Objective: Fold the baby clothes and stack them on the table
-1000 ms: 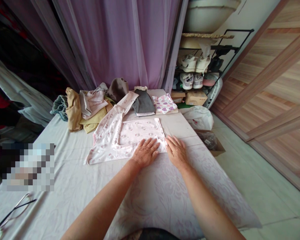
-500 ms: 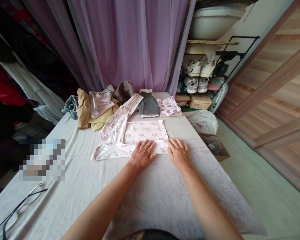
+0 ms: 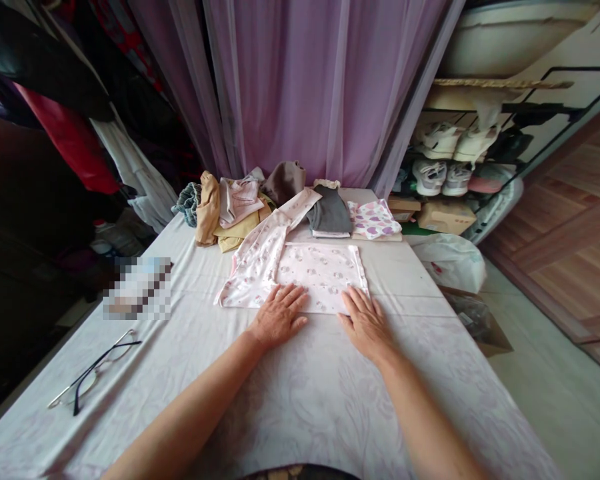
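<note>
A pale pink printed shirt (image 3: 320, 263) lies flat on the cloth-covered table (image 3: 310, 400), partly folded into a rectangle. One long sleeve (image 3: 260, 233) slants away from its left part towards the back. My left hand (image 3: 280, 313) rests palm down on the near edge, fingers stretched out and slightly apart. At the near right corner, my right hand (image 3: 367, 323) also lies flat, with its fingertips on the cloth. Neither hand grips anything. The sleeve's far end touches dark grey folded trousers (image 3: 330, 212).
Crumpled clothes (image 3: 237, 213) are heaped at the back left. A folded purple-patterned cloth (image 3: 375, 219) lies at the back right. Eyeglasses (image 3: 97, 370) and a blurred-out item (image 3: 139, 287) are on the left. Beyond the right edge are a white plastic bag (image 3: 453, 260) and a shoe rack (image 3: 510, 110).
The view has turned left, so the scene sits further right. Across the shirt, my left hand has shifted left, and my right hand has come in from its right edge onto its corner.
</note>
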A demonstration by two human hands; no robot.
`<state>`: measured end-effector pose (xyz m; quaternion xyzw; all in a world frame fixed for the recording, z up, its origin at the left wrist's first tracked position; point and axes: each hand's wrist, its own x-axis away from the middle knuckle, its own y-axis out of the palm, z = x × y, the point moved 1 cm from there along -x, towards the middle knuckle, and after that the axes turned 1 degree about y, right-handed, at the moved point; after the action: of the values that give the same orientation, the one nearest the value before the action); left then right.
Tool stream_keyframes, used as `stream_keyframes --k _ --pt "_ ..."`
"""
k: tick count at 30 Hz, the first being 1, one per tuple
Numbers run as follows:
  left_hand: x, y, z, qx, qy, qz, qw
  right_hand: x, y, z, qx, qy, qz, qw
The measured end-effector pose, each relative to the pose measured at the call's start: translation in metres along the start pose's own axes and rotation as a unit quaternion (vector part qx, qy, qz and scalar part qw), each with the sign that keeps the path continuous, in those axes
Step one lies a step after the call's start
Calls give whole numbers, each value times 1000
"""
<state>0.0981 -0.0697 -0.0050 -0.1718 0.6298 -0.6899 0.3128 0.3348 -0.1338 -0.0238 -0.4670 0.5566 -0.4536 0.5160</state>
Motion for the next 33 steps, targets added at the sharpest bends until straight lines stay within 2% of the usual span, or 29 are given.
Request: stream_keyframes --k 4,7,9,12,16,20,25,28,33 --pt "35 -22 -42 -16 -75 74 994 0 3 3 7 -11 21 1000" --pt "65 -41 -83 -6 -192 134 972 0 5 4 8 -17 32 999" --pt "84 -53 -108 9 -252 118 960 0 6 5 7 -20 36 999" --pt "104 -66 -129 43 -284 55 956 0 8 6 6 -25 43 999" --pt "114 -68 -133 84 -259 24 962 0 10 7 7 -27 54 998" --pt "110 -59 -128 124 -252 59 958 0 11 8 11 -28 63 998" --pt "104 -50 -125 231 -286 144 919 0 12 9 15 -37 73 997" --pt "99 -48 -124 291 -292 170 895 0 12 10 15 -39 79 996" --pt "83 -50 -118 328 -258 200 887 0 13 10 15 -42 83 996"
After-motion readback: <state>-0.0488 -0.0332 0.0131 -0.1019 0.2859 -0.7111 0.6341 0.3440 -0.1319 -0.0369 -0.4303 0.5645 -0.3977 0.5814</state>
